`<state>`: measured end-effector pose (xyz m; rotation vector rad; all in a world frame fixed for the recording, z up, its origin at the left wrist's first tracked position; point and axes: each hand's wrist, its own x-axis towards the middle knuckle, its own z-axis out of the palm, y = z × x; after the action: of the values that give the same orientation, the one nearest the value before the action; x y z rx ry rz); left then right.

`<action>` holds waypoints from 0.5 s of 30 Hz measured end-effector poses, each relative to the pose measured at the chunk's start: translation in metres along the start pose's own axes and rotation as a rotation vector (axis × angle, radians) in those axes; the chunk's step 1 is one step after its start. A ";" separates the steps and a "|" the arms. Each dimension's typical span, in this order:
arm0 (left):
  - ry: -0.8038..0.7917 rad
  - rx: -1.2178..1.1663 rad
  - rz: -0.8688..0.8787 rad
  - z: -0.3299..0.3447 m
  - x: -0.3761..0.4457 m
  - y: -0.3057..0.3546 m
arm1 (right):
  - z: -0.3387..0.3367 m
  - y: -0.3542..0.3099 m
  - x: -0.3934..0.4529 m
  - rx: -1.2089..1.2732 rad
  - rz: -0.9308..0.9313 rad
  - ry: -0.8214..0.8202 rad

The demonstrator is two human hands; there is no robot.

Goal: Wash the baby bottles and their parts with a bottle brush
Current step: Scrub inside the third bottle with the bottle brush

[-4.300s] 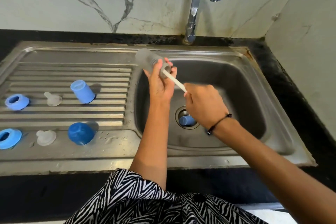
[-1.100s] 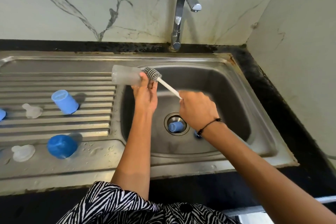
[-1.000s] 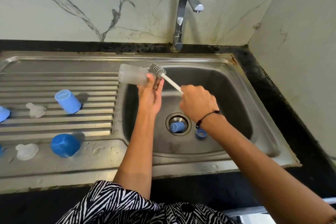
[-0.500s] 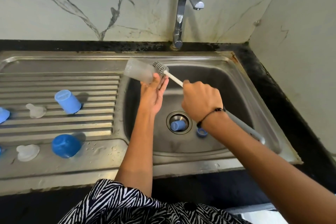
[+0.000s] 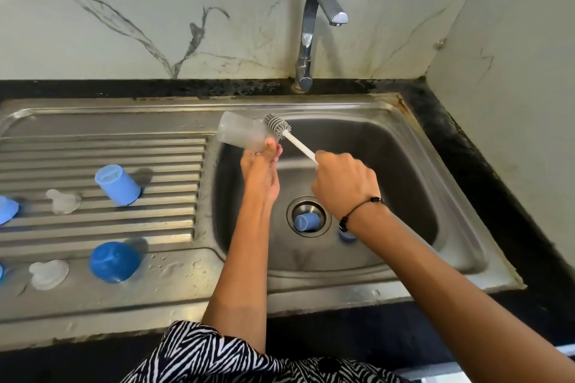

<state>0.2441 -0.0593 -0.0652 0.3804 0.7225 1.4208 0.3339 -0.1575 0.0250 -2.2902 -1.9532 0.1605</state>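
My left hand holds a clear frosted baby bottle on its side above the sink's left rim, mouth pointing right. My right hand grips the white handle of a bottle brush. The grey bristle head is outside the bottle, right at its mouth. On the draining board lie two blue caps, two clear teats and a blue ring at the left edge. Another blue cap rests in the drain, with a blue ring partly hidden under my right wrist.
The steel sink basin is below both hands. A chrome tap stands behind it with no water running. Marble walls close in at the back and right. The black counter edge borders the sink.
The brush head has come out of the bottle since the oldest frame and now sits at its mouth. The hands have barely shifted in the last second.
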 end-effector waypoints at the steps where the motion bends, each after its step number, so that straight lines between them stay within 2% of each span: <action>1: -0.008 0.008 0.002 0.000 0.001 -0.001 | -0.001 -0.001 0.004 0.013 0.004 -0.005; 9: 0.012 -0.221 -0.090 0.010 -0.003 0.005 | 0.003 -0.003 0.009 0.050 0.021 -0.032; 13: 0.141 -0.208 -0.043 0.000 0.002 0.003 | 0.008 -0.003 -0.010 0.038 0.002 -0.075; 15: 0.132 -0.162 -0.030 0.000 0.001 0.003 | 0.008 -0.003 -0.014 0.024 0.008 -0.065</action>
<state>0.2421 -0.0578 -0.0633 0.1501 0.7105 1.4745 0.3275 -0.1711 0.0173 -2.3062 -1.9611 0.2614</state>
